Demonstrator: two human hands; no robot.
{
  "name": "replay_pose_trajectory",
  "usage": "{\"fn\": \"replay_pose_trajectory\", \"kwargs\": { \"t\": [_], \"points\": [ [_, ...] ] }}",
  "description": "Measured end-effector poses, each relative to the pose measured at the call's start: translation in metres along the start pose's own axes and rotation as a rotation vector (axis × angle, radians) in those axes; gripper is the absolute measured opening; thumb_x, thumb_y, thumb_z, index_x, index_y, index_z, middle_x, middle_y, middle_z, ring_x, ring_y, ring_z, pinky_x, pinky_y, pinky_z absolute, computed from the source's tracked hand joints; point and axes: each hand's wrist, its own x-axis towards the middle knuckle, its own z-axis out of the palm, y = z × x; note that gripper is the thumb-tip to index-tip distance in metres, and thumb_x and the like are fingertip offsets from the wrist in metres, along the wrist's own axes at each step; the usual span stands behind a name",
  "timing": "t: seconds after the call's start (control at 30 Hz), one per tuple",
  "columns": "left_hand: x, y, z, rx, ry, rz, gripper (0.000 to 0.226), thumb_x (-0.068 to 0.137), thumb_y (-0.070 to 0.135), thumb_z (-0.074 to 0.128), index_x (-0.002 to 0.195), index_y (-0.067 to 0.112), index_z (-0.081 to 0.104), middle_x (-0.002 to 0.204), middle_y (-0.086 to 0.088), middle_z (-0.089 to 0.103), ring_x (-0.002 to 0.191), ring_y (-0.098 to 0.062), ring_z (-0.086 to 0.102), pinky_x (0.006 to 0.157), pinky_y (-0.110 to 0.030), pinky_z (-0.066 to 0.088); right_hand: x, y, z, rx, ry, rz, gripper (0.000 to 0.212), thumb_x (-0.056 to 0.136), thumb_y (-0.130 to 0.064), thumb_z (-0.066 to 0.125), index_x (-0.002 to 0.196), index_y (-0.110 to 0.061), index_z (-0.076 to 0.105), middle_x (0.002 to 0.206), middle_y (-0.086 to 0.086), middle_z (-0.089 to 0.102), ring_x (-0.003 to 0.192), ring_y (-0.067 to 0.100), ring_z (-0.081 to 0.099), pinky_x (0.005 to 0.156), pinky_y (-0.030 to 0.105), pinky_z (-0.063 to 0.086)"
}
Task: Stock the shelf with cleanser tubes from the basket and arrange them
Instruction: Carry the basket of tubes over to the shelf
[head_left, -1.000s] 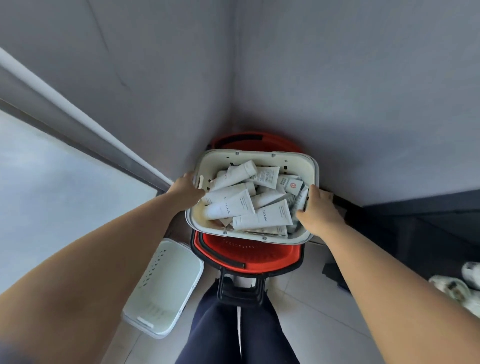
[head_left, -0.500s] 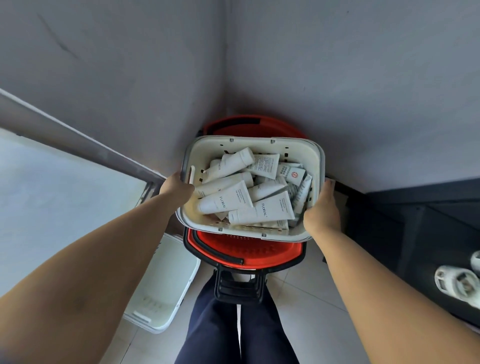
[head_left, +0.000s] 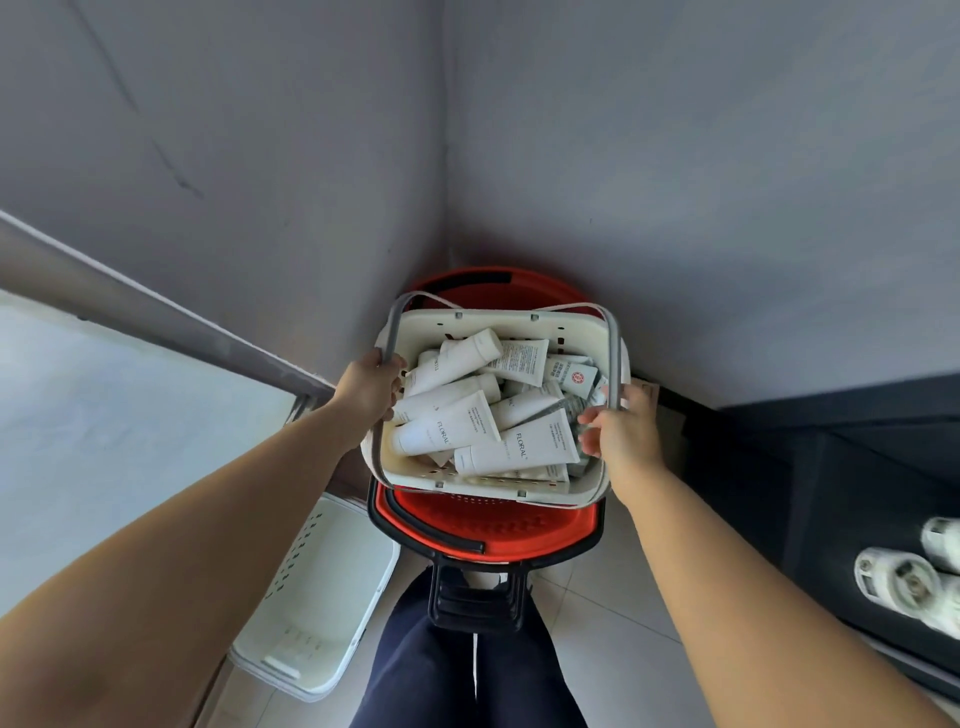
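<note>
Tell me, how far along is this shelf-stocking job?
Done: nothing that clearly shows. In hand: the left hand and right hand grip the white basket by its handles, over a red basket. Left: all the cleanser tubes piled inside.

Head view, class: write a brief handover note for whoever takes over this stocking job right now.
Left hand: grips the left handle of the white basket.
Right hand: at the right handle, thumb outside, fingers inside; firm grip unclear.
Cleanser tubes: piled loose in the white basket, which sits over the red trolley basket.
Done: handles up, no tube in hand.
Left: carry to the shelf, place and arrange every tube.
</note>
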Motion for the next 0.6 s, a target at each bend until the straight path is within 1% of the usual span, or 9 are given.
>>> {"fn": "replay_pose_trajectory", "kwargs": {
  "t": [0.03, 0.1, 0.13, 0.2, 0.27, 0.33, 0.47, 0.6],
  "points": [
    [-0.004, 0.001, 0.001, -0.035, -0.048, -0.010, 0.015, 0.099, 0.019, 0.040, 0.089, 0.011, 0.047, 0.061, 0.000, 0.035, 0.049, -0.014, 0.029, 0.049, -0.028, 0.027, 0.001, -0.001, -0.002, 0.079, -0.030, 0.051, 0.038, 0.084, 0.010, 0.034, 0.105, -0.016, 0.052, 0.072, 0.008, 0.055, 0.045, 0.015, 0.041, 0.039, 0.021, 0.032],
    [-0.011, 0.002, 0.003, -0.089, -0.138, -0.026, 0.021, 0.101, 0.025, 0.040, 0.083, 0.014, 0.039, 0.059, 0.002, 0.029, 0.048, -0.012, 0.024, 0.048, -0.027, 0.023, 0.001, -0.005, -0.005, 0.148, -0.081, 0.125, 0.027, 0.082, 0.002, 0.034, 0.086, -0.016, 0.054, 0.061, 0.004, 0.047, 0.039, 0.013, 0.030, 0.039, 0.019, 0.024],
    [-0.013, 0.003, 0.005, -0.098, -0.161, -0.029, 0.025, 0.102, 0.027, 0.040, 0.080, 0.016, 0.036, 0.059, 0.003, 0.028, 0.048, -0.012, 0.023, 0.047, -0.026, 0.022, -0.003, -0.008, -0.003, 0.153, -0.097, 0.166, 0.022, 0.083, -0.003, 0.034, 0.077, -0.017, 0.050, 0.057, 0.001, 0.042, 0.039, 0.012, 0.026, 0.041, 0.019, 0.021],
    [-0.018, 0.007, 0.008, -0.081, -0.175, -0.020, 0.030, 0.102, 0.031, 0.039, 0.076, 0.017, 0.034, 0.058, 0.004, 0.028, 0.048, -0.011, 0.022, 0.045, -0.026, 0.022, -0.011, -0.014, 0.002, 0.121, -0.109, 0.199, 0.020, 0.086, -0.011, 0.036, 0.068, -0.019, 0.042, 0.050, -0.005, 0.034, 0.040, 0.011, 0.021, 0.042, 0.020, 0.018],
    [-0.024, 0.013, 0.010, -0.055, -0.182, -0.002, 0.031, 0.102, 0.033, 0.038, 0.076, 0.018, 0.033, 0.057, 0.005, 0.028, 0.047, -0.011, 0.021, 0.044, -0.026, 0.023, -0.020, -0.019, 0.002, 0.064, -0.079, 0.166, 0.025, 0.088, -0.019, 0.042, 0.064, -0.020, 0.039, 0.049, -0.008, 0.034, 0.041, 0.010, 0.023, 0.041, 0.020, 0.020],
    [-0.035, 0.023, 0.014, -0.058, -0.209, 0.015, 0.032, 0.103, 0.033, 0.037, 0.075, 0.018, 0.033, 0.056, 0.005, 0.027, 0.047, -0.011, 0.020, 0.044, -0.026, 0.022, -0.028, -0.020, -0.009, 0.032, -0.008, 0.110, 0.027, 0.088, -0.022, 0.045, 0.061, -0.023, 0.041, 0.054, -0.006, 0.036, 0.043, 0.011, 0.028, 0.039, 0.021, 0.024],
    [-0.062, 0.049, 0.027, -0.062, -0.294, 0.037, 0.031, 0.103, 0.032, 0.038, 0.075, 0.019, 0.035, 0.057, 0.004, 0.027, 0.046, -0.010, 0.020, 0.042, -0.025, 0.020, -0.046, -0.019, -0.043, 0.046, 0.076, 0.048, 0.025, 0.089, -0.018, 0.043, 0.065, -0.019, 0.039, 0.057, -0.001, 0.036, 0.045, 0.012, 0.027, 0.041, 0.024, 0.022],
    [-0.090, 0.071, 0.041, 0.025, -0.349, 0.091, 0.031, 0.102, 0.031, 0.040, 0.074, 0.020, 0.036, 0.056, 0.005, 0.029, 0.043, -0.008, 0.021, 0.039, -0.023, 0.021, -0.073, -0.008, -0.072, 0.087, 0.133, 0.048, 0.025, 0.092, -0.019, 0.042, 0.067, -0.016, 0.041, 0.058, 0.002, 0.037, 0.044, 0.014, 0.029, 0.039, 0.023, 0.025]
  ]
}}
